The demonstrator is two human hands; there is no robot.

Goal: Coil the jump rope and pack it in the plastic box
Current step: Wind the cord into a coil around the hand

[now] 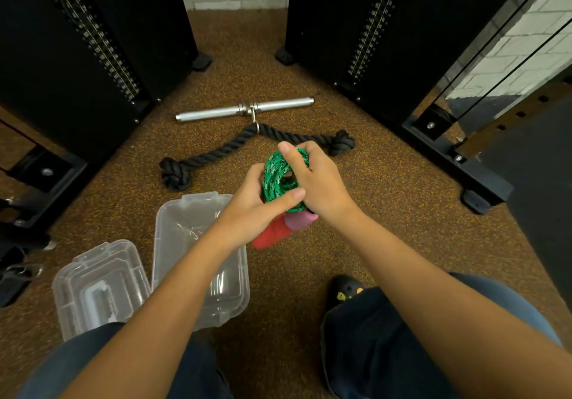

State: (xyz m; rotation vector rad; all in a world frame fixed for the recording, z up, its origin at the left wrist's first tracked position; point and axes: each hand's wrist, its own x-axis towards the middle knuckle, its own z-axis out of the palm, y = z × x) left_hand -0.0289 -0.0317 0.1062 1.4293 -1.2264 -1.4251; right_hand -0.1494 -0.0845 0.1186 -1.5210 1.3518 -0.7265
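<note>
The green jump rope (276, 176) is wound into a tight coil held up in front of me, above the floor. My left hand (252, 205) grips the coil's lower left side, thumb laid across it. My right hand (312, 179) wraps over the coil's top and right side. Below my hands hang a red handle (268, 234) and a pink handle (299, 219). The clear plastic box (202, 309) lies open on the floor under my left forearm. Its clear lid (99, 287) lies just left of it.
A thick black rope (216, 157) with knotted ends and a chrome bar (244, 109) lie on the speckled floor beyond my hands. Black weight-machine towers (93, 42) stand at left and right. My knees and a dark shoe (342, 293) are at the bottom.
</note>
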